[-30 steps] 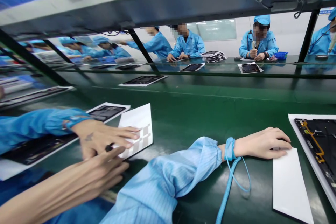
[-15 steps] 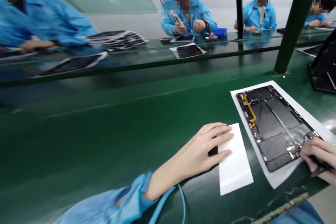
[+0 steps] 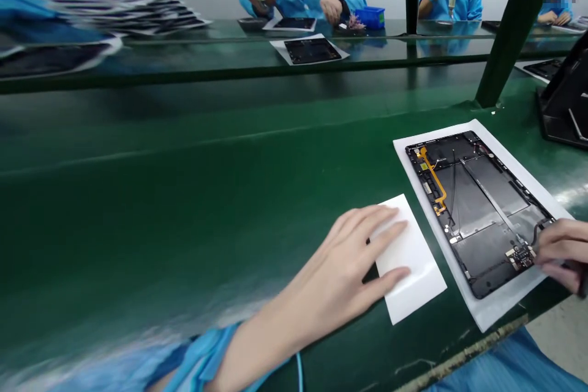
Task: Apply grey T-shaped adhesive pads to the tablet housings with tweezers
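Observation:
My left hand lies flat on a white card or folded paper, fingers spread, on the green bench. To its right, an opened tablet housing rests on a larger white sheet. Inside the housing are an orange flex cable, a long grey ribbon cable and a small circuit board. Beside that board, at the housing's near right corner, my right hand is closed in a pinch. Something dark shows in its fingers, but blur and the frame edge hide what it is.
A dark green post rises behind the housing. At right stands a black stand. Across the raised shelf, co-workers in blue sit near another tablet housing, a blue bin and a stack of sheeted panels.
The view has tilted down and turned slightly. My right hand has shifted off the small circuit board, which shows more now. My left hand stays on the white paper, which sits at a different angle.

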{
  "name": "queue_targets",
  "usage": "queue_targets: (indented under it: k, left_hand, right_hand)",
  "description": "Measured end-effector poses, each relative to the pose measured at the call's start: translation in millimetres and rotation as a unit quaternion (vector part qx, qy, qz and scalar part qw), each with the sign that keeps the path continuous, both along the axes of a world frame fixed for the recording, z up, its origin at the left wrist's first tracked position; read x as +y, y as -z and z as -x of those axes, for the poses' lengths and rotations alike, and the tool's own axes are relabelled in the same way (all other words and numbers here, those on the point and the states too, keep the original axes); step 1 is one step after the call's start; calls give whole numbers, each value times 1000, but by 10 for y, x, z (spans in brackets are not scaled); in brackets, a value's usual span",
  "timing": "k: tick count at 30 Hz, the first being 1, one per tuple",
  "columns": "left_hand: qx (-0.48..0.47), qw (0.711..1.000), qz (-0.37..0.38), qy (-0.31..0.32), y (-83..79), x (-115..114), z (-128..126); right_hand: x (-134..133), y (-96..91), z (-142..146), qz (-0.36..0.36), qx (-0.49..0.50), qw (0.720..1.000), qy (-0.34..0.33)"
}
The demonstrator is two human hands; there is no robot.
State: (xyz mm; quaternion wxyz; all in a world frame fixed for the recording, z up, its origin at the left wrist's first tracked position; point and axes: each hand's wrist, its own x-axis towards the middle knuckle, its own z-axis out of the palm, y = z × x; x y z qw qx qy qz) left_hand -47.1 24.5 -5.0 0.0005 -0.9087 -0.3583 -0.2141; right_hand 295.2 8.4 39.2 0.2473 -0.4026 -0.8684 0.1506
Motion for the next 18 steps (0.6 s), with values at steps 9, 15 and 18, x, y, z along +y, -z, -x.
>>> queue_targets:
  k: [9, 15, 18]
  left_hand:
    - [120, 991, -10, -51, -7, -364, -260]
    - [91, 992, -22, -80, 91, -388, -260]
    - [90, 993, -3, -72, 79, -385, -260]
  right_hand:
    - [820, -323, 1069, 334, 208, 919, 4]
    - [1190, 7, 1629, 440, 202, 865, -132]
    - [1196, 148, 1691, 448, 215, 860, -116]
